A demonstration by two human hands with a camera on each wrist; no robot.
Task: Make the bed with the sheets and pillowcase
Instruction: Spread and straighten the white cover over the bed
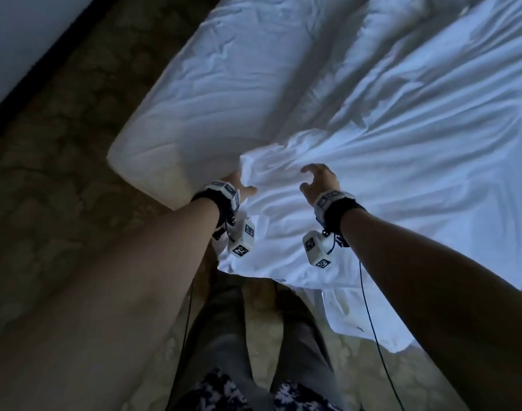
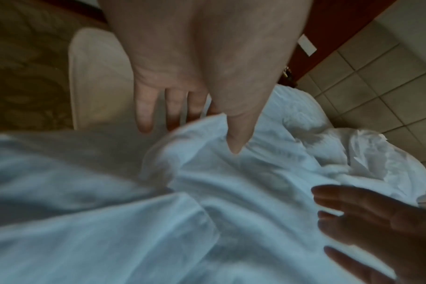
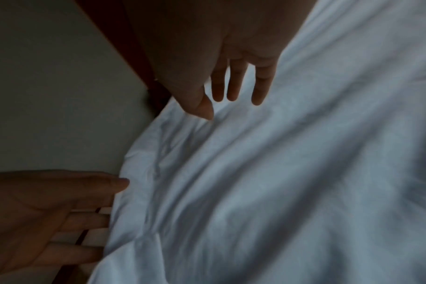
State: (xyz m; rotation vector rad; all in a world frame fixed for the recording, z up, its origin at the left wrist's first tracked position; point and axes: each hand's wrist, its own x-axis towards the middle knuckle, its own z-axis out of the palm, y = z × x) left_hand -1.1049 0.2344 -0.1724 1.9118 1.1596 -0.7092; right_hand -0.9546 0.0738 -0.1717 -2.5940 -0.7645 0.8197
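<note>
A white sheet [image 1: 402, 173] lies rumpled over the bed, its near edge bunched at the corner and hanging toward the floor. My left hand [image 1: 242, 185] is at that bunched edge. Its straight fingers [image 2: 145, 115] run under the fold and the thumb lies on top of the sheet [image 2: 158, 230], with a wide gap between them. My right hand [image 1: 316, 179] hovers just above the sheet [image 3: 280, 173], fingers [image 3: 231, 86] spread and loosely bent, holding nothing. The mattress [image 1: 144, 167] corner to the left is uncovered.
More crumpled white bedding [image 2: 353, 153] is heaped at the far end of the bed. Patterned carpet [image 1: 61, 173] surrounds the bed, with a wall and dark baseboard [image 1: 31, 75] at the left. My legs [image 1: 224, 336] stand at the bed's corner, with wrist cables hanging beside them.
</note>
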